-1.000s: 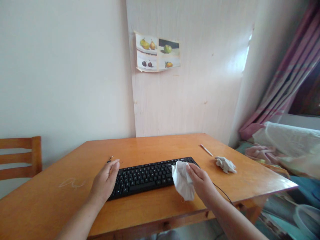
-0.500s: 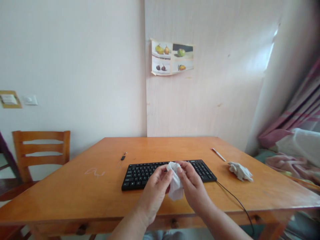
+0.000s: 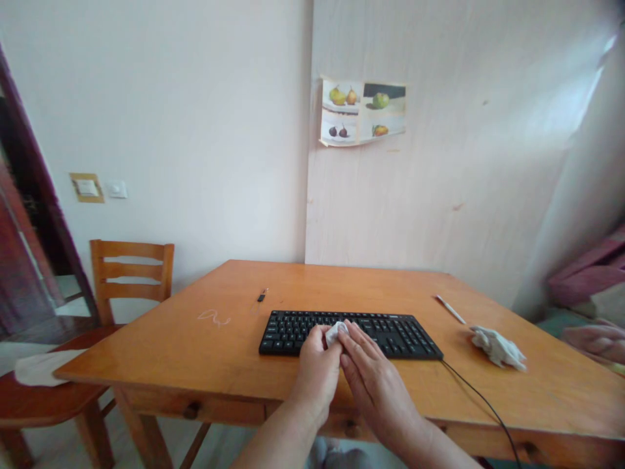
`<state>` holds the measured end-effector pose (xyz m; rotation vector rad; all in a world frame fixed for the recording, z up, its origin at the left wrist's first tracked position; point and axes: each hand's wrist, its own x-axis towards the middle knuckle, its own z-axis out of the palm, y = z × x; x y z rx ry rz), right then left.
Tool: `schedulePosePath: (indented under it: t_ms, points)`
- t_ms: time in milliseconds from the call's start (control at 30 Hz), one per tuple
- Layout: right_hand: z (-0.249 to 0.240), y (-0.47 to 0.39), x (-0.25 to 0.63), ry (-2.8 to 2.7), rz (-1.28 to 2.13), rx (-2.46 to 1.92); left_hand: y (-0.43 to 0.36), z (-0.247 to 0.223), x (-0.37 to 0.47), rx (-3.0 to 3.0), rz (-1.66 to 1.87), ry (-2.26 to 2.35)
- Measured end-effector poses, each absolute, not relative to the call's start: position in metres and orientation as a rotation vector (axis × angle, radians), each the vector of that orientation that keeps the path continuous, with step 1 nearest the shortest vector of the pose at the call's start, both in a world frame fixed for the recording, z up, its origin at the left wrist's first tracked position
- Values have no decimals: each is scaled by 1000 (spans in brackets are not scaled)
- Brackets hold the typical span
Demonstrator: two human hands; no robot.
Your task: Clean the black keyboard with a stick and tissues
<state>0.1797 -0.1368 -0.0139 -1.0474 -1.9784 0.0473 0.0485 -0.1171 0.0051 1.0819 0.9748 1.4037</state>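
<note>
A white tissue (image 3: 335, 333), bunched up small, is between my two hands, above the front edge of the black keyboard (image 3: 288, 331). My left hand (image 3: 318, 370) is closed round it, with the tissue showing at the top of the fist. My right hand (image 3: 368, 365) presses its fingers together over the tissue from the other side, touching the left hand. Part of the tissue is hidden by the fingers. The keyboard lies flat on the wooden table, its cable (image 3: 481, 398) running off the front edge at the right.
Right of the keyboard lie a white pen (image 3: 450, 309) and a crumpled greyish-white cloth (image 3: 499, 347). A small black object like a USB stick (image 3: 262, 298) and a thin white string (image 3: 213, 318) are on the left of the wooden table (image 3: 195, 365). A chair (image 3: 131, 270) stands further left.
The tissue, spread and hanging between my hands before, is now squeezed into a small bundle. My right hand has closed over it. My view has swung to the left.
</note>
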Motion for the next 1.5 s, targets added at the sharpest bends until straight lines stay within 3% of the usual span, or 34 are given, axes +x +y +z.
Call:
schedulePosePath:
  t_ms: [367,667,833,1100,1500]
  points:
    - [-9,-106,183,-1863,334,-1031,-119,22,16,1247,1122,841]
    - [10,-47,178,-1824,591,-1179,-6,34,-76,1199,1836,1283]
    - [30,-9,153,-2063,543,-1117,42,24,-101,1076,1958,1338]
    - [31,41,98,-2263,577,-1052,50,-9,-106,1015,1747,1160]
    - [14,73,56,-2418,785,-881,58,-12,-96,666,1440,859]
